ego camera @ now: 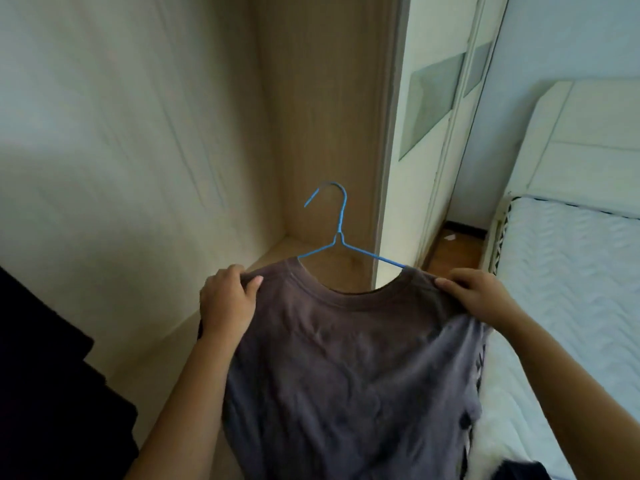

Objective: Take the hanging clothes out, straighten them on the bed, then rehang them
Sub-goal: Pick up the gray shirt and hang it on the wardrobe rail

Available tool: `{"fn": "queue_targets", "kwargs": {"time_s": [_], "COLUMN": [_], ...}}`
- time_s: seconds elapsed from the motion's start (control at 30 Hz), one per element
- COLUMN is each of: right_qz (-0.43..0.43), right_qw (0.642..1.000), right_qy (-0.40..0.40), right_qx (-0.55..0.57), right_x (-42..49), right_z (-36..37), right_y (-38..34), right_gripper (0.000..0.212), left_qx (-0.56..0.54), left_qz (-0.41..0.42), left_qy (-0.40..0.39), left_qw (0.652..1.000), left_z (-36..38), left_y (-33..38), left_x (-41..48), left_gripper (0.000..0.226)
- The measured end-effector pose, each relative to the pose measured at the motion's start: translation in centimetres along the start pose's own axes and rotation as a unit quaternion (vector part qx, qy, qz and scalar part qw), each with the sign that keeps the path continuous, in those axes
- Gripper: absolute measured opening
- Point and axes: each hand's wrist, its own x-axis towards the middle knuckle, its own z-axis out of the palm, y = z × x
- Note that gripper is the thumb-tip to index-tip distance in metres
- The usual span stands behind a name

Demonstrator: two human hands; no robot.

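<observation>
Shirt in hand, facing the open wardrobe (311, 116) at 12 o'clock.

- T-shirt (346, 358): grey-brown, held up in the air at centre frame, its body trailing down toward 6 o'clock. It touches neither the bed nor any rail that we can see.
- Hanger (343, 213): thin blue wire, both arms run into the neck opening, hook free and pointing to 12 o'clock, caught on nothing.
- Left hand (227, 303): at 9 o'clock of the collar, fingers curled round the shoulder seam, thumb on top of the cloth.
- Right hand (479, 296): at 3 o'clock of the collar, gripping the other shoulder the same way.
- Bed (571, 271): white quilted mattress, runs along 3 to 5 o'clock, near the right arm.
- Dark garment (52, 375) at 8 o'clock; we cannot tell what it is.

Handling, as we judge it: the shirt is light, soft and limp, creased across the chest; it will sag and fold wherever unsupported. The wire looks springy and slick, so a shoulder could slide off. Best hold is at the shoulder seams with the hanger arm pinched through the cloth.
</observation>
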Motion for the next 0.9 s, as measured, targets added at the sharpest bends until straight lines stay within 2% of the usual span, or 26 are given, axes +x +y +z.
{"fn": "queue_targets", "kwargs": {"time_s": [0.2, 0.27, 0.37, 0.57, 0.7, 0.8, 0.9], "right_qz": [-0.041, -0.042, -0.018, -0.126, -0.183, -0.2, -0.22], "right_qw": [0.989, 0.978, 0.932, 0.913, 0.883, 0.857, 0.82], "right_qy": [-0.097, -0.116, -0.153, -0.126, -0.111, -0.105, -0.094], "right_qx": [0.101, 0.168, 0.327, 0.367, 0.417, 0.463, 0.52], "right_x": [5.5, 6.0, 5.7, 4.7, 3.4, 2.9, 2.7], "right_z": [1.9, 2.6, 3.2, 1.0, -1.6, -3.4, -4.6], "right_y": [-9.1, -12.2, -16.8, -25.8, -31.1, -34.1, -36.5], "right_gripper": [0.037, 0.037, 0.038, 0.041, 0.035, 0.035, 0.035], "left_qx": [-0.021, -0.004, 0.043, 0.101, 0.143, 0.125, 0.127], "left_qz": [0.106, 0.126, 0.143, 0.146, 0.104, 0.045, -0.015], "left_qy": [0.12, 0.171, 0.24, 0.36, 0.426, 0.477, 0.492], "left_qw": [0.987, 0.977, 0.959, 0.916, 0.887, 0.869, 0.861], "left_z": [-7.3, -10.9, -16.1, -24.5, -28.8, -30.8, -31.6], "left_y": [3.3, 4.1, 4.9, 6.0, 5.2, 4.4, 3.4], "left_x": [1.7, 1.2, 0.0, -2.1, -1.9, -1.8, -1.5], "left_gripper": [0.053, 0.05, 0.043, 0.035, 0.032, 0.037, 0.045]}}
